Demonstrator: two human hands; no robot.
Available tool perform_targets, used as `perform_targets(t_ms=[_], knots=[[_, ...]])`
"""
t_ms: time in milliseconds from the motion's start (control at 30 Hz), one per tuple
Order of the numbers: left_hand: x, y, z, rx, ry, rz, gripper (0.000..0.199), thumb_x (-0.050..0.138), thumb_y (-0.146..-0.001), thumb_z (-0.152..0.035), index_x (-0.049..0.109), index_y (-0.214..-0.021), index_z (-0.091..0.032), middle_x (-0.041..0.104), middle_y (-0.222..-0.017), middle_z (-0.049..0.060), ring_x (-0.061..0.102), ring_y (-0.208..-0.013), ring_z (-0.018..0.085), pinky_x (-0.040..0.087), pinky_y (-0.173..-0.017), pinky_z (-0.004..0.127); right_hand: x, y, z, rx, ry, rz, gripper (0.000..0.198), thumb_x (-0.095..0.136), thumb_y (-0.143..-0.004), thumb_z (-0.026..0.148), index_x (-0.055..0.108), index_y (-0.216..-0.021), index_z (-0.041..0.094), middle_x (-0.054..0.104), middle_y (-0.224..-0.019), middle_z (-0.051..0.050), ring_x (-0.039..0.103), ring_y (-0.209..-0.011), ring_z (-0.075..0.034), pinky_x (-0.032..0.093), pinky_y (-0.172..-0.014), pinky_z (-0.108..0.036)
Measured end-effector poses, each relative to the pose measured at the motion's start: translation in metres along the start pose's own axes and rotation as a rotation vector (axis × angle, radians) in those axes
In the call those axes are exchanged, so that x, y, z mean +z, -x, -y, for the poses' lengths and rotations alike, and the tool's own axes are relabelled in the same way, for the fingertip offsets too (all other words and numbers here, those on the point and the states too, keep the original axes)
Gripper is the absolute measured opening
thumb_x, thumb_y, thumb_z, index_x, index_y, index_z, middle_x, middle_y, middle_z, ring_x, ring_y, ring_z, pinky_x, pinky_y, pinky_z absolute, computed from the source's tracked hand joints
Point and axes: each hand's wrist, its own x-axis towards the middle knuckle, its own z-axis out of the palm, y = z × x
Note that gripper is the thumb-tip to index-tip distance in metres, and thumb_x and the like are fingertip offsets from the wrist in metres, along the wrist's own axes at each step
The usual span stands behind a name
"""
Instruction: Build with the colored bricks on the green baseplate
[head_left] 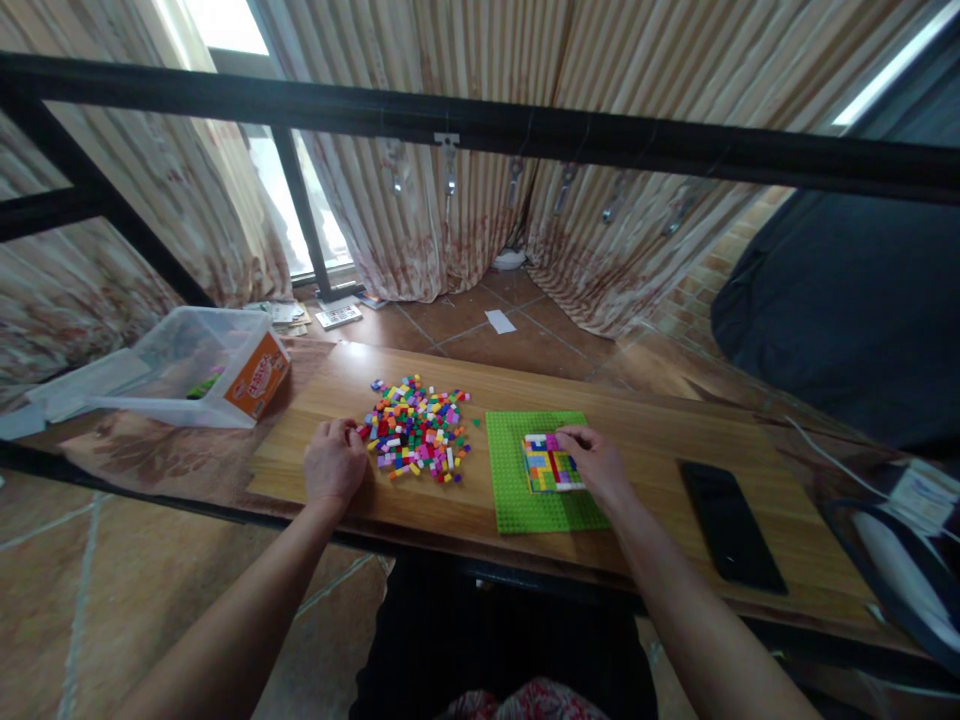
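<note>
A heap of small toy bricks (pixel 416 425) in many colours lies on the wooden board. At its left edge is my left hand (pixel 335 467), fingers pinched together on a red toy brick (pixel 364 432). Right of the heap, a green studded baseplate (pixel 514 512) lies flat. On it stands a low, roughly square build of bricks (pixel 540 470), with yellow, blue, red and white pieces. My right hand (pixel 596 462) reaches over the right side of this build. Its fingers are closed at a pink toy brick (pixel 552 442) on the far edge, and the hand covers part of the build.
A clear plastic box (pixel 172 410) with an orange label stands beyond the left end of the board. A black phone (pixel 731 525) lies to the right, near a white cable (pixel 832 455). A dark metal rail (pixel 480 135) crosses in front of the curtains.
</note>
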Motion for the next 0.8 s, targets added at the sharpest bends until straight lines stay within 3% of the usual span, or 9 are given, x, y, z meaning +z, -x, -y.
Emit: perform_targets(t_ms=[233,400,633,800], knots=[[-0.006,0.001,-0.003,-0.013,-0.012,0.029,0.028,0.04,-0.09,-0.029,0.064,-0.101,-0.019,0.064,-0.101,0.009,0.061,-0.088,0.023,0.045,-0.077,0.032,0.0,-0.001,0.007,-0.004,-0.04,0.029,0.037,0.064,-0.065,0.054,0.07,-0.075,0.019,0.07,-0.075,-0.004,0.06,-0.072,-0.019,0.046,-0.072,-0.032],[-0.008,0.001,-0.003,-0.017,-0.007,0.044,0.029,0.04,-0.089,-0.027,0.064,-0.103,-0.019,0.064,-0.104,0.009,0.062,-0.089,0.023,0.045,-0.077,0.033,-0.006,0.005,0.007,0.059,-0.169,0.048,0.049,0.056,-0.073,0.062,0.071,-0.09,0.018,0.072,-0.086,-0.005,0.064,-0.082,-0.021,0.048,-0.077,-0.034],[-0.007,0.0,-0.002,-0.011,0.011,0.04,0.029,0.04,-0.089,-0.026,0.064,-0.102,-0.018,0.065,-0.104,0.01,0.062,-0.091,0.023,0.044,-0.077,0.034,-0.006,0.019,-0.018,0.057,-0.204,-0.133,0.05,0.047,-0.081,0.059,0.069,-0.103,0.019,0.072,-0.103,-0.008,0.064,-0.095,-0.022,0.048,-0.086,-0.036],[-0.007,0.001,-0.001,-0.001,0.021,0.029,0.027,0.041,-0.089,-0.025,0.064,-0.1,-0.019,0.064,-0.104,0.01,0.061,-0.091,0.023,0.043,-0.078,0.033,-0.008,0.024,-0.016,0.025,-0.166,-0.201,0.048,0.046,-0.084,0.056,0.068,-0.103,0.018,0.072,-0.1,-0.009,0.065,-0.093,-0.022,0.048,-0.084,-0.036]])
